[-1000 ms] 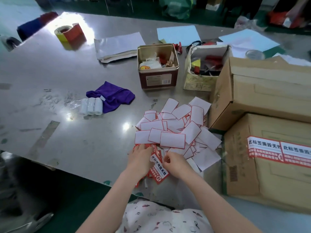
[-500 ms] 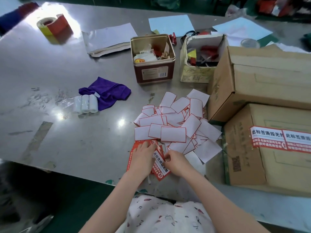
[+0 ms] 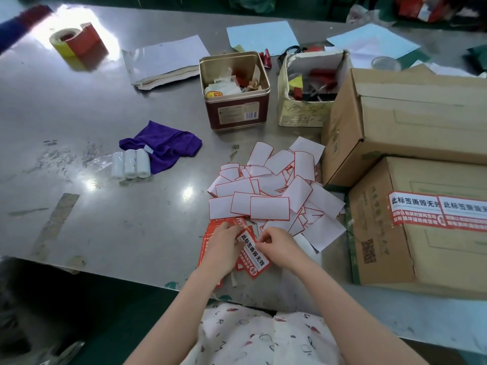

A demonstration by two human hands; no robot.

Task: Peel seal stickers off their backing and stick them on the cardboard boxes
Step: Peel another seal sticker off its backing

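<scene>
A red-and-white seal sticker (image 3: 253,253) lies on a small stack of red sticker sheets (image 3: 210,233) at the table's near edge. My left hand (image 3: 223,248) presses on the stack and pinches the sticker's left side. My right hand (image 3: 278,246) pinches the sticker's upper end. Behind them is a heap of empty white backing papers (image 3: 268,193) with red borders. Two cardboard boxes stand at the right: the near box (image 3: 421,254) carries two seal stickers (image 3: 437,213) on its front edge, and the far box (image 3: 411,114) shows none.
A brown metal tin (image 3: 235,111) and an open carton of tools (image 3: 305,101) stand behind the heap. A purple cloth (image 3: 163,146), three white rolls (image 3: 130,164), a tape roll (image 3: 71,40) and loose papers (image 3: 166,59) lie on the steel table (image 3: 79,114).
The view has shifted slightly. Both hands stay on the sticker stack, and the right fingers have worked up to the sticker's upper end.
</scene>
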